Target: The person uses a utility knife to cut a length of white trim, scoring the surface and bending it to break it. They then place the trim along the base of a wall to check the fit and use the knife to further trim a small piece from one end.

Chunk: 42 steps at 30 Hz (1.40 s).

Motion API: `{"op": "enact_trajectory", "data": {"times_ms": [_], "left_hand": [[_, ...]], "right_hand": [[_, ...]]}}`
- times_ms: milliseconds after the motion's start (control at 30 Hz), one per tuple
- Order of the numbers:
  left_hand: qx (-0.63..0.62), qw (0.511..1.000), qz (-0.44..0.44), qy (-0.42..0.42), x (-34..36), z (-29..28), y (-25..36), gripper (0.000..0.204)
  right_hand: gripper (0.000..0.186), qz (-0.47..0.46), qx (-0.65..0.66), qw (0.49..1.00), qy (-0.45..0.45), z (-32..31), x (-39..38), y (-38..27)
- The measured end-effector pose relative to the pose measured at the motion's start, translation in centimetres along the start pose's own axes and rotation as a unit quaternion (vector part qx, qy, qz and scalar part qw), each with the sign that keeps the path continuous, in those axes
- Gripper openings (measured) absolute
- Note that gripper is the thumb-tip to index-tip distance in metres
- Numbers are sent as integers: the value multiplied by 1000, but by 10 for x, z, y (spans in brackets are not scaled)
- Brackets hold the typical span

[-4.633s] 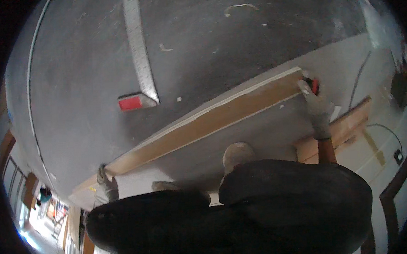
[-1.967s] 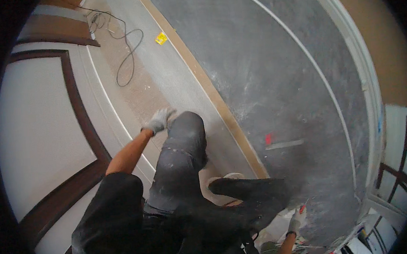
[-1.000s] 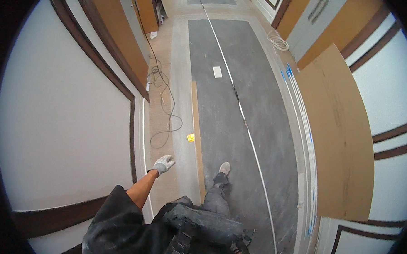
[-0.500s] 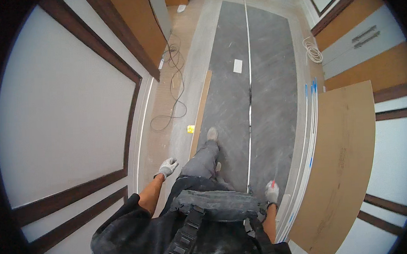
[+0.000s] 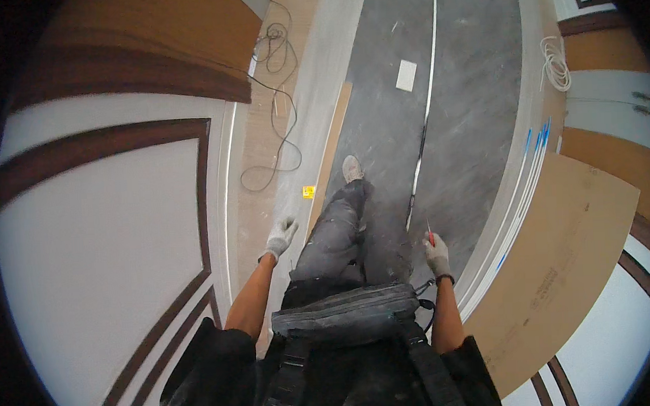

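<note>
Ref.: long, narrow tan board (image 5: 331, 148). Grey-gloved R hand (image 5: 435, 250): grasping slim red-handled tool (image 5: 432, 238), tip fwd of hand, R of board. Grey-gloved L hand (image 5: 281, 236): released, loosely curled, L of board's near end.

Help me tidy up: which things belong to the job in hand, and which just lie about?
Likely job:
red-handled tool, in the right hand
tan strip, near the left hand

Apparently lying about:
dark cable
white coiled cord
yellow piece
white rectangular piece
</note>
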<state>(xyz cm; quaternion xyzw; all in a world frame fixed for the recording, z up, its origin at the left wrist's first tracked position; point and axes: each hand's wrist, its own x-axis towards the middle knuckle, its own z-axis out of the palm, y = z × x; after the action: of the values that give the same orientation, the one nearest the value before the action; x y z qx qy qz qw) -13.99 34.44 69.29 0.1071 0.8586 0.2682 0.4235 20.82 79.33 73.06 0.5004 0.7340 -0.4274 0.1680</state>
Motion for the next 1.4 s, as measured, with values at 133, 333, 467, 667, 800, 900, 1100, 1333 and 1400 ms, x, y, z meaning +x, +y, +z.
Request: {"op": "enact_trajectory", "data": {"times_ms": [133, 333, 467, 667, 800, 900, 1100, 1333, 1400], "left_hand": [[-44, 999, -8, 31, 84, -31, 71, 44], [-35, 996, -34, 73, 251, 27, 80, 51], [93, 993, -74, 15, 381, 95, 64, 66], [159, 967, -62, 191, 563, 186, -35, 79], [140, 963, -133, 187, 658, 214, -52, 81], [140, 968, -152, 140, 699, 232, -66, 83], [203, 961, -91, 165, 689, 245, -146, 90], [119, 952, 19, 282, 737, 274, -149, 95], [101, 945, 14, 312, 758, 285, -129, 98]], "right_hand": [[41, -12, -71, 995, -75, -7, 95, -81], [38, -75, -37, 992, -91, -24, 277, -152], [36, -71, -128, 981, -129, -25, 427, -169], [34, -221, -199, 938, -180, 86, 689, -180], [39, -366, -332, 850, -184, 179, 833, -204], [37, -547, -305, 766, -144, 241, 897, -227], [40, -640, -363, 633, -239, 373, 929, -308], [45, -674, -438, 536, -260, 431, 943, -319], [50, -656, -458, 540, -261, 432, 929, -323]]}}
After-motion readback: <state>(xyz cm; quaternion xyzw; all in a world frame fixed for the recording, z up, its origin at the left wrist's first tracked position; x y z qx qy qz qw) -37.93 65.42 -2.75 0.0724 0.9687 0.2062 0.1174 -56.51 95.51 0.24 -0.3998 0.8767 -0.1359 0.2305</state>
